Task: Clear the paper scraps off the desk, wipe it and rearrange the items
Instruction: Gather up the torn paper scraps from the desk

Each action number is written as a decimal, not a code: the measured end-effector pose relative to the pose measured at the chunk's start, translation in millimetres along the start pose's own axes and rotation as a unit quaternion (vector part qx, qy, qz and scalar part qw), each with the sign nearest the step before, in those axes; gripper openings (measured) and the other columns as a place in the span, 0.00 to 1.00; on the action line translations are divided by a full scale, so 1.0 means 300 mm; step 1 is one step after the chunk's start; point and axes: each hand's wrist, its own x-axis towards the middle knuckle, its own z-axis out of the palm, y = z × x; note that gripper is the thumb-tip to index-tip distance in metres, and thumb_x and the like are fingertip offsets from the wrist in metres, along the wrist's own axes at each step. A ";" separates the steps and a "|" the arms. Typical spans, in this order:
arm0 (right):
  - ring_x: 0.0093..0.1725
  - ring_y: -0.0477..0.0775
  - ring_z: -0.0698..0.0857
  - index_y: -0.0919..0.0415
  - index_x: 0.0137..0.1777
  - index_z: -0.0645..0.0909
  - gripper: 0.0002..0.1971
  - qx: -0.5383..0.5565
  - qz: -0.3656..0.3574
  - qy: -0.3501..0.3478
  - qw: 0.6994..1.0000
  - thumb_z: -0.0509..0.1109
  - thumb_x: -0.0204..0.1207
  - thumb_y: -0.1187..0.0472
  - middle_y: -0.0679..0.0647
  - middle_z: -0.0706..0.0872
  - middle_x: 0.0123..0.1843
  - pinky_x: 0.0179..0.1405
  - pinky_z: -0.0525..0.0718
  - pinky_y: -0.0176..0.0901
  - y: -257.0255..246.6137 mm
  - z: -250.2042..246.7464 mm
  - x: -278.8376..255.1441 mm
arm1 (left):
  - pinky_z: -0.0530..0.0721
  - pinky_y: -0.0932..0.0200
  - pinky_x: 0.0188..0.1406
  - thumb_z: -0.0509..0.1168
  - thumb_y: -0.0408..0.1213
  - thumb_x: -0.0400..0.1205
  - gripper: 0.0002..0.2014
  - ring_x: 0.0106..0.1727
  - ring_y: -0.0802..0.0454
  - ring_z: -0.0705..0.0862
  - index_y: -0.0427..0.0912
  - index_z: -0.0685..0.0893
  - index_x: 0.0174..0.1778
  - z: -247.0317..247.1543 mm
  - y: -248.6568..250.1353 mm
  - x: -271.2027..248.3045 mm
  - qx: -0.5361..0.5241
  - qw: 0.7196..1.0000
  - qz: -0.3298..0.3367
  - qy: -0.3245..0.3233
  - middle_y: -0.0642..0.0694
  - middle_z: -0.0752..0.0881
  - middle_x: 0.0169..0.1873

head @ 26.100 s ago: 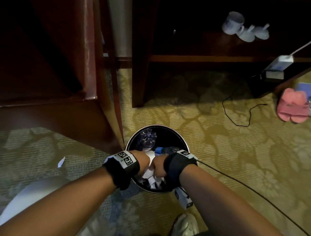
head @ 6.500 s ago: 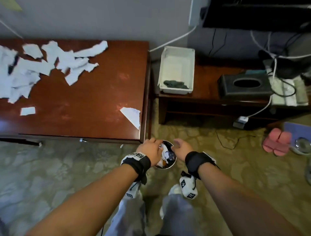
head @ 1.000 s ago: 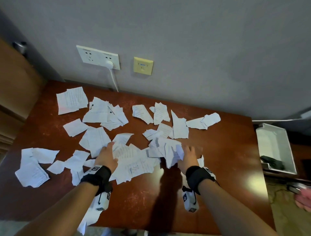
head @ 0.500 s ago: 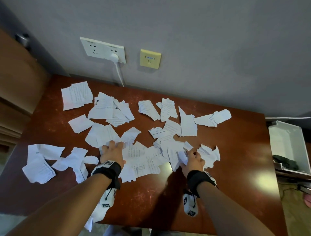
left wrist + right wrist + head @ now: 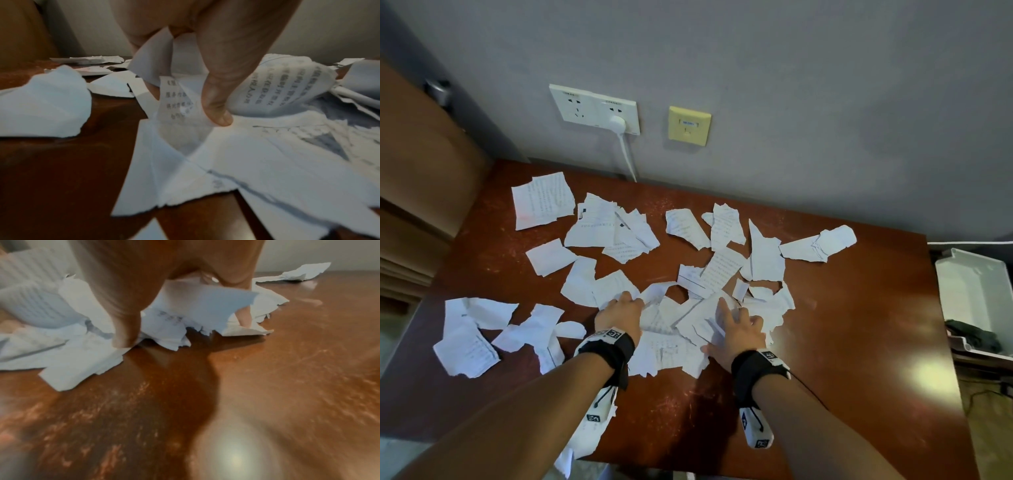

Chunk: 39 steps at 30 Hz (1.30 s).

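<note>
Torn white paper scraps (image 5: 671, 339) lie strewn over the reddish-brown desk (image 5: 859, 325). My left hand (image 5: 619, 313) and right hand (image 5: 738, 325) sit on the heap near the desk's middle, a short gap apart. In the left wrist view the left hand's thumb (image 5: 216, 105) and fingers pinch curled printed scraps (image 5: 176, 100). In the right wrist view the right hand's thumb (image 5: 125, 331) and fingers (image 5: 244, 319) close round a bunch of scraps (image 5: 197, 305). Loose scraps lie at the back left (image 5: 541, 202), back right (image 5: 818, 245) and front left (image 5: 465, 342).
One scrap (image 5: 585, 442) hangs over the desk's front edge. A white tray (image 5: 976, 294) holding a dark cloth (image 5: 969, 334) stands right of the desk. A wall socket (image 5: 599, 109) with a plugged white cable (image 5: 626, 154) is behind. Wooden furniture (image 5: 421, 171) flanks the left.
My right hand has slid left toward the left hand, bunching the middle scraps between them. The outer scraps lie as before.
</note>
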 end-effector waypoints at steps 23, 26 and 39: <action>0.67 0.64 0.80 0.58 0.73 0.75 0.19 -0.003 -0.130 0.055 0.990 0.61 0.82 0.64 0.60 0.78 0.70 0.66 0.79 0.51 0.093 -0.120 -0.024 | 0.85 0.52 0.53 0.62 0.33 0.83 0.04 0.47 0.46 0.84 0.48 0.78 0.45 -0.245 0.010 -0.302 -0.136 0.988 -0.037 0.064 0.44 0.84 0.49; 0.64 0.63 0.81 0.55 0.67 0.81 0.16 0.047 -0.161 0.081 0.983 0.63 0.80 0.60 0.59 0.79 0.67 0.64 0.80 0.50 0.093 -0.186 -0.060 | 0.83 0.54 0.47 0.61 0.34 0.84 0.04 0.44 0.47 0.83 0.48 0.76 0.46 -0.233 0.010 -0.360 -0.176 0.979 -0.064 0.081 0.45 0.86 0.45; 0.69 0.64 0.78 0.59 0.71 0.76 0.22 0.143 -0.122 0.106 0.976 0.68 0.77 0.67 0.59 0.77 0.71 0.70 0.77 0.51 0.191 -0.232 -0.058 | 0.86 0.48 0.57 0.62 0.36 0.84 0.13 0.51 0.45 0.85 0.48 0.74 0.65 -0.041 0.104 -0.380 -0.253 0.959 -0.122 0.048 0.46 0.84 0.49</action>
